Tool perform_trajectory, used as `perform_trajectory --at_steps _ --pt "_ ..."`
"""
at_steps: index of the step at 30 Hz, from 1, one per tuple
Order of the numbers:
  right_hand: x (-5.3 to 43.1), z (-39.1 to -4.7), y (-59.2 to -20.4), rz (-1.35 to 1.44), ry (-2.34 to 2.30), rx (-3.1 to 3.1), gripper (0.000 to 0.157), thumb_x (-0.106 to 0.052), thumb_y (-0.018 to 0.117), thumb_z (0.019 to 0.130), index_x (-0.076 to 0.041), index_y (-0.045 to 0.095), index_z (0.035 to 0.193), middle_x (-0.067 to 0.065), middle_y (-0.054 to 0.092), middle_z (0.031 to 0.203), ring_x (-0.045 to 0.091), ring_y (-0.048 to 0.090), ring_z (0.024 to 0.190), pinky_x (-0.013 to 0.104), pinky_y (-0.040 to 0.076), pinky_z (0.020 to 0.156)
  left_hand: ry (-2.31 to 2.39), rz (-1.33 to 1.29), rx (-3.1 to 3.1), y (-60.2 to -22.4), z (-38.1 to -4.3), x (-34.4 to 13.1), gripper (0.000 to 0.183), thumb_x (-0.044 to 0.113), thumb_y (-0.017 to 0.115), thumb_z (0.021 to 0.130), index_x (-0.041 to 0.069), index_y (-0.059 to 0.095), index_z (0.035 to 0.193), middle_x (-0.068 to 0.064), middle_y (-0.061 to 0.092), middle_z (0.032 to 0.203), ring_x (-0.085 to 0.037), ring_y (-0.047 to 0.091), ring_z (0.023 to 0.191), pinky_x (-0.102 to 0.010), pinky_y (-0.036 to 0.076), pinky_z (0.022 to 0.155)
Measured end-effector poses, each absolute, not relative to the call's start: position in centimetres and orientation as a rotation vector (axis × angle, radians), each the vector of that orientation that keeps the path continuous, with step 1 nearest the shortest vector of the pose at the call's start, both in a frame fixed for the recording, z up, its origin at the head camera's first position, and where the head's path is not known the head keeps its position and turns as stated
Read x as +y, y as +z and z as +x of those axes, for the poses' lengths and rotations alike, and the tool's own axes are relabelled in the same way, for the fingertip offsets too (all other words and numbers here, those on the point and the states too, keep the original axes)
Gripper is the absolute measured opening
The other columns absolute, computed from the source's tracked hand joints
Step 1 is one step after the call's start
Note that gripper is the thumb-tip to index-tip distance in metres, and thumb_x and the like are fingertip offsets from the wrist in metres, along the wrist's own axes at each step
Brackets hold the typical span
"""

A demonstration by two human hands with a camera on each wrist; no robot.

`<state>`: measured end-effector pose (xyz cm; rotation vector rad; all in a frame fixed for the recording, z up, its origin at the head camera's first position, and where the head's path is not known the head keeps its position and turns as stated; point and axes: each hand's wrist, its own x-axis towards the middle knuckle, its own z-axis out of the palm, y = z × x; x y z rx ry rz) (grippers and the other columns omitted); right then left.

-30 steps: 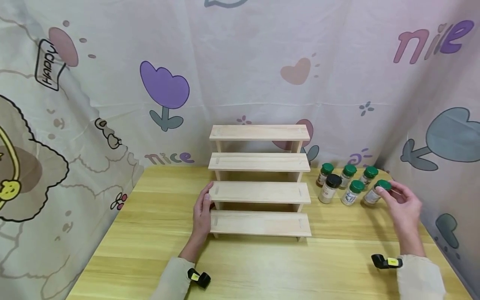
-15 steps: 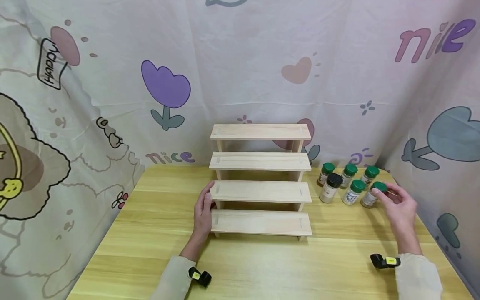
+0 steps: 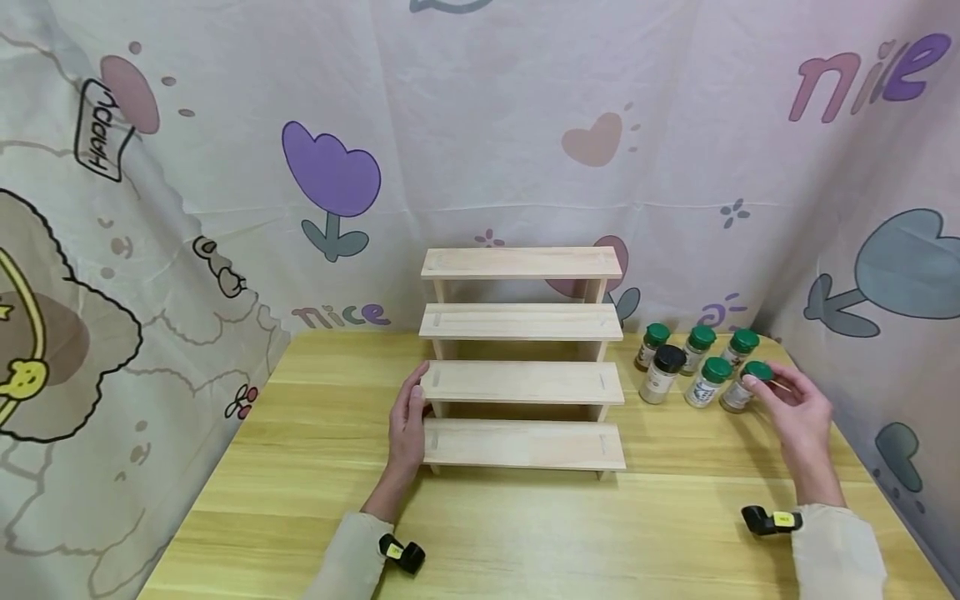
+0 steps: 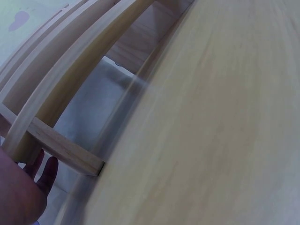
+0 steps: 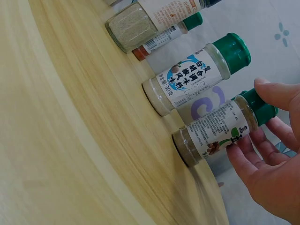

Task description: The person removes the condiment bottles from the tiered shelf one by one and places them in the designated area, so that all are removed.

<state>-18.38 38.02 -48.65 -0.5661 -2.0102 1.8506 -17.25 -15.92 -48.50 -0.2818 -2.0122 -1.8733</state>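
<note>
A tiered wooden display rack [image 3: 522,382] with pale step boards stands mid-table in the head view. My left hand [image 3: 407,421] rests along its left end, fingertips at the third board from the top. In the left wrist view, fingers [image 4: 48,173] show beside the rack's side strut [image 4: 70,149]. Over at the right, my right hand [image 3: 804,417] pinches the green cap of a spice jar [image 3: 738,394] between thumb and fingers. The right wrist view shows this jar [image 5: 213,131] holding brown powder, its base close over the table.
Left of the held jar stand a green-capped jar [image 3: 707,383] with a white label and a black-capped jar [image 3: 662,375]. Behind them is a row of green-capped jars [image 3: 699,348]. A printed cloth [image 3: 480,150] hangs behind the wooden table [image 3: 300,467].
My right hand and the spice jar have shifted slightly left, closer to the neighbouring jar. The left hand stays at the rack's end.
</note>
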Motion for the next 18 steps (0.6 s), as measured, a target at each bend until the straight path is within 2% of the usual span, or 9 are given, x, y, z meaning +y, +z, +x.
perform_trajectory --at_steps 7,11,14,16,18 --pt "38.3 -18.4 -48.9 -0.516 1.857 -2.043 0.055 -0.02 0.084 0.088 -0.019 0.063 0.139 -0.019 0.059 0.11 -0.002 0.055 0.099 0.002 0.046 0.074 -1.857 -0.248 -2.041 -48.3 -17.2 -15.9 0.042 0.009 0.034 0.112 -0.002 0.048 0.15 -0.02 0.042 0.158 -0.027 0.036 0.146 -0.016 0.034 0.11" --pt "38.4 -18.1 -48.6 -0.488 1.888 -1.999 0.06 -0.017 0.083 0.088 -0.017 0.06 0.144 -0.016 0.061 0.116 0.001 0.056 0.106 0.003 0.047 0.077 -1.839 -0.222 -2.093 -49.0 -17.7 -16.4 0.042 0.012 0.035 0.113 0.001 0.048 0.151 -0.017 0.042 0.159 -0.025 0.034 0.148 -0.019 0.031 0.113" --pt "38.4 -17.7 -48.0 -0.504 1.888 -1.962 0.061 -0.019 0.082 0.089 -0.017 0.058 0.146 -0.016 0.062 0.118 0.001 0.055 0.11 0.002 0.045 0.079 -1.857 -0.196 -2.102 -50.0 -18.3 -17.3 0.043 0.016 0.036 0.113 0.005 0.047 0.153 -0.016 0.047 0.156 -0.027 0.046 0.138 -0.03 0.04 0.111" --pt "38.3 -17.4 -47.4 -0.519 1.875 -1.934 0.058 -0.02 0.081 0.091 -0.016 0.059 0.145 -0.014 0.063 0.118 0.001 0.055 0.11 0.003 0.045 0.08 -1.887 -0.193 -2.075 -50.7 -18.8 -18.1 0.043 0.019 0.036 0.114 0.007 0.047 0.153 -0.017 0.051 0.151 -0.028 0.053 0.13 -0.039 0.048 0.106" --pt "37.9 -17.2 -46.8 -0.522 1.835 -1.925 0.055 -0.02 0.078 0.093 -0.015 0.06 0.144 -0.013 0.064 0.12 0.002 0.055 0.111 0.003 0.044 0.083 -1.895 -0.204 -2.046 -50.7 -19.1 -19.0 0.043 0.02 0.036 0.114 0.005 0.047 0.152 -0.021 0.055 0.145 -0.031 0.058 0.122 -0.043 0.053 0.097"
